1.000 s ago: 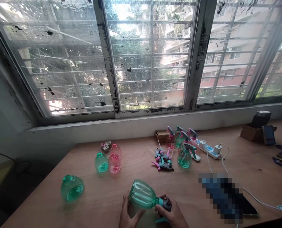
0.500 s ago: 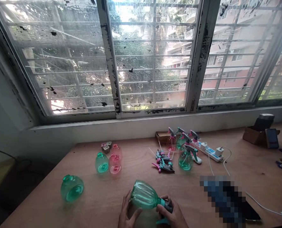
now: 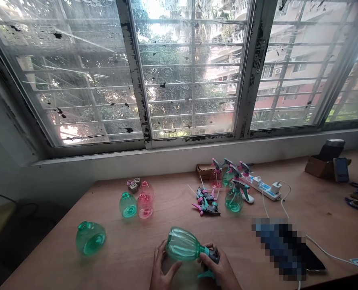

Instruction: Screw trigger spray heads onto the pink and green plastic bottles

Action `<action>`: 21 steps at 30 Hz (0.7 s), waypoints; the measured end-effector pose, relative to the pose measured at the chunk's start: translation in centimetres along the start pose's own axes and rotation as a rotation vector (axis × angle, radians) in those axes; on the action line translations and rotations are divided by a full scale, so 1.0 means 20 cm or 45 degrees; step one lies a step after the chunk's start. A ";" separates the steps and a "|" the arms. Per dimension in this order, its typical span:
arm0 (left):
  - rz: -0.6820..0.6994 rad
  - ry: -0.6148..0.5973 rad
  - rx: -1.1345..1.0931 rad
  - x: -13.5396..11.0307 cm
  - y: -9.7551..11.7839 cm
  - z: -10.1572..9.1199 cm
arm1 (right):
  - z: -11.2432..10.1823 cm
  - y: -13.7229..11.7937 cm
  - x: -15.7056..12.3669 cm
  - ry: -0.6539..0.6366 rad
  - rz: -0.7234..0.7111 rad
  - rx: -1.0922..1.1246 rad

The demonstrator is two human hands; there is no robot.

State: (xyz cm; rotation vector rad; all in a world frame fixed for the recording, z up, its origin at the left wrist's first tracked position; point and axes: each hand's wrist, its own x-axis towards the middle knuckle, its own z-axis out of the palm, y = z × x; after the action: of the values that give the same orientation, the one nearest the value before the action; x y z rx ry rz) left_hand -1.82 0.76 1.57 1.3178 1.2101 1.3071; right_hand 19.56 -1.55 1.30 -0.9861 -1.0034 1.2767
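Note:
A green see-through spray bottle point(image 3: 183, 244) lies on its side in the air at the front of the table, its base to the left. My left hand point(image 3: 163, 269) is closed round the base end, thumb below and fingers behind. At the neck, my right hand point(image 3: 220, 269) grips the dark grey and teal trigger sprayer head point(image 3: 212, 254). The teal trigger hangs under the right fingers. Head and bottle meet at the neck; how tightly they are joined, I cannot tell.
Green bottles point(image 3: 90, 238) point(image 3: 128, 205) and pink bottles point(image 3: 145, 206) without heads stand left. Loose sprayer heads point(image 3: 207, 202) lie mid-table. Several bottles with heads point(image 3: 234, 199) stand by a power strip point(image 3: 265, 188). A phone point(image 3: 315, 257) and cables lie right; a cardboard box point(image 3: 319, 166) stands behind.
The right fingers have shifted slightly round the sprayer head. Both hands and the bottle stay nearly in place, while the whole view has tilted a little.

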 end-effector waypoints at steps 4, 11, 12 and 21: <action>-0.047 0.001 -0.004 -0.01 0.02 0.02 | 0.00 -0.01 0.00 -0.003 -0.003 0.004; -0.154 0.076 -0.245 -0.02 0.03 0.04 | 0.02 -0.01 -0.01 -0.069 -0.003 -0.045; -0.150 0.047 -0.241 -0.02 0.03 0.03 | 0.01 -0.01 -0.01 -0.062 -0.009 -0.042; -0.074 0.044 -0.104 -0.01 0.02 0.02 | 0.01 -0.02 0.00 -0.012 -0.009 -0.029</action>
State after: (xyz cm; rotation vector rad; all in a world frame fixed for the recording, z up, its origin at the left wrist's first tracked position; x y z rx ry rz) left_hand -1.43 0.55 1.85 1.1983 1.1971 1.3283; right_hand 19.54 -1.64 1.72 -0.9937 -1.0297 1.2680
